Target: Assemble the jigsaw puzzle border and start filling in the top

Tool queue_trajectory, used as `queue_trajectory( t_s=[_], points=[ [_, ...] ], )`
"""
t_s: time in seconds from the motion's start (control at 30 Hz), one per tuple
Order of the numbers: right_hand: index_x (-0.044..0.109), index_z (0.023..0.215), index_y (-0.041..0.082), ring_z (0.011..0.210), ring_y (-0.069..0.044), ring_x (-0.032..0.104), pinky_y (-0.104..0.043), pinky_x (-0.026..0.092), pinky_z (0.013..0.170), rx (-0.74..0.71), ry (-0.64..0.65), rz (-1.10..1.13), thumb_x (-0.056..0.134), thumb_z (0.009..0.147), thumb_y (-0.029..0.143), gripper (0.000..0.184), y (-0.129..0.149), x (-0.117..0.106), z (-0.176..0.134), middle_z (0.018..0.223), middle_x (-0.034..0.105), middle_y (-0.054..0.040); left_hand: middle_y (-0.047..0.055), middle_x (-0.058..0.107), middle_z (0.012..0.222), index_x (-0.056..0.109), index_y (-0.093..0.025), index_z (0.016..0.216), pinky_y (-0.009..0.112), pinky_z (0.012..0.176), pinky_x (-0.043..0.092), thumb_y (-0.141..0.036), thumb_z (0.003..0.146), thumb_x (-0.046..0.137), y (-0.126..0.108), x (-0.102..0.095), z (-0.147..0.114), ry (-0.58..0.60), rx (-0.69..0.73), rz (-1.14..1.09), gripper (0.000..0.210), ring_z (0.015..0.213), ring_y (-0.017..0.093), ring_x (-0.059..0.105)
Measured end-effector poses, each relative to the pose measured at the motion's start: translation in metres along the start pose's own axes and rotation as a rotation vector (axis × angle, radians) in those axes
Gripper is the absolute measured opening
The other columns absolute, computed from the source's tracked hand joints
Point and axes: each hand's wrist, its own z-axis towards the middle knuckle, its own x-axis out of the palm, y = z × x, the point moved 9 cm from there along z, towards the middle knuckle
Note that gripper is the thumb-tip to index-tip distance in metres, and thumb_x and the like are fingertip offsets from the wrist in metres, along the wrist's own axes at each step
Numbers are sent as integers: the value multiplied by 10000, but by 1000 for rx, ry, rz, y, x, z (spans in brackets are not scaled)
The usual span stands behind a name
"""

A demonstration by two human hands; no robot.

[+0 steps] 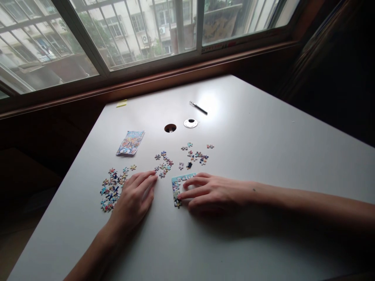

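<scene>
A joined corner of a jigsaw puzzle lies flat on the white table, with a light-blue strip on top and a patterned left side. Over it, my right hand has its fingers spread, fingertips on or just above the joined pieces, and hides part of them. My left hand rests between two groups of loose pieces, its fingers stretched out. Its fingertips are at the near edge of the middle group of puzzle pieces; whether they touch a piece I cannot tell. Left of that hand lies a larger pile of puzzle pieces, partly covered by it.
More loose puzzle pieces are scattered beyond my right hand. A printed picture sheet or packet lies at the left. Farther back are a round cable hole, its metal cover, a pen and a yellow slip.
</scene>
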Motion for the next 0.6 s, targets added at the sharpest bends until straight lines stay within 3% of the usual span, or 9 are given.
queue_trajectory(
  t_s=[0.2,0.27,0.33,0.37,0.43,0.47,0.53,0.6],
  points=[
    [626,1229,198,1309,-204,506,-379,392,1099,-29,-25,34,514,981,279,284,0,-1,0,1405,597,-103,66,488,1501,493,-260,1405,495,1126,373,-158,991,413,-2,11,-2,66,27,4,433,1362,266,432],
    [645,1170,193,1230,-202,560,-374,423,1061,22,-155,19,555,951,273,250,-12,-15,-4,1296,667,-100,57,479,1511,477,-266,1420,490,1135,368,-165,997,408,-2,13,-3,72,21,7,441,1379,261,418],
    [660,1140,202,1186,-214,576,-406,428,1040,191,-336,-89,564,934,239,230,-36,-36,-14,1191,713,-85,50,473,1517,472,-268,1425,484,1141,365,-168,997,409,-1,13,-3,75,14,4,444,1386,257,414],
    [655,1184,213,1262,-247,523,-456,397,1065,286,-378,-184,558,937,241,267,-49,-43,-20,1262,685,-88,49,472,1519,470,-267,1427,483,1144,364,-165,996,410,-1,14,-4,74,13,2,447,1387,256,415],
    [570,1362,232,1436,-324,324,-563,297,1114,416,-306,-321,519,964,275,403,-70,-44,-28,1488,519,-89,50,467,1523,462,-265,1434,483,1146,363,-157,991,414,-1,13,-4,70,14,0,458,1387,256,416],
    [530,1411,238,1453,-327,299,-569,284,1116,442,-257,-332,488,979,274,435,-78,-41,-30,1499,508,-80,51,465,1524,456,-266,1438,484,1146,362,-153,988,416,-1,13,-4,67,14,0,465,1386,257,417],
    [532,1415,244,1424,-307,361,-546,280,1116,474,-201,-324,449,1001,267,423,-89,-37,-33,1461,552,-68,52,460,1528,447,-268,1446,486,1146,361,-149,986,418,-1,13,-4,66,15,4,475,1386,258,416],
    [626,1309,247,1307,-261,500,-487,316,1088,488,-235,-305,452,1007,259,349,-93,-40,-35,1350,646,-55,53,457,1530,443,-267,1450,490,1148,358,-149,987,416,-1,14,-4,69,14,8,478,1387,259,412]
  ],
)
